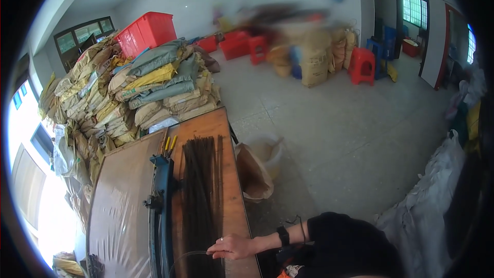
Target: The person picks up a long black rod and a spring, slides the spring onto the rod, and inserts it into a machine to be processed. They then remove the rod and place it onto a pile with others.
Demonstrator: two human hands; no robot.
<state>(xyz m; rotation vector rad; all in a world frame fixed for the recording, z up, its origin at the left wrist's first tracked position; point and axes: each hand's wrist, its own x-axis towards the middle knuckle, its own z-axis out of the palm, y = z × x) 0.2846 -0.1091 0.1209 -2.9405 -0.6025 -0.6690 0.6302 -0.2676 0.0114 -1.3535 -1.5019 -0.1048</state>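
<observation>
Resting one hand (232,247) on near end of dark rod bundle (201,195), fingers loosely curled and touching it, whether gripping cannot be told. Lying lengthwise on wooden table (123,206), just beside blue metal rail (160,211). Standing beside table: open sack (253,172).

A bundle of long thin dark rods (201,195) lies lengthwise along the wooden worktop (234,211), just right of a blue metal rail; its near end lies at one hand (232,247).
</observation>
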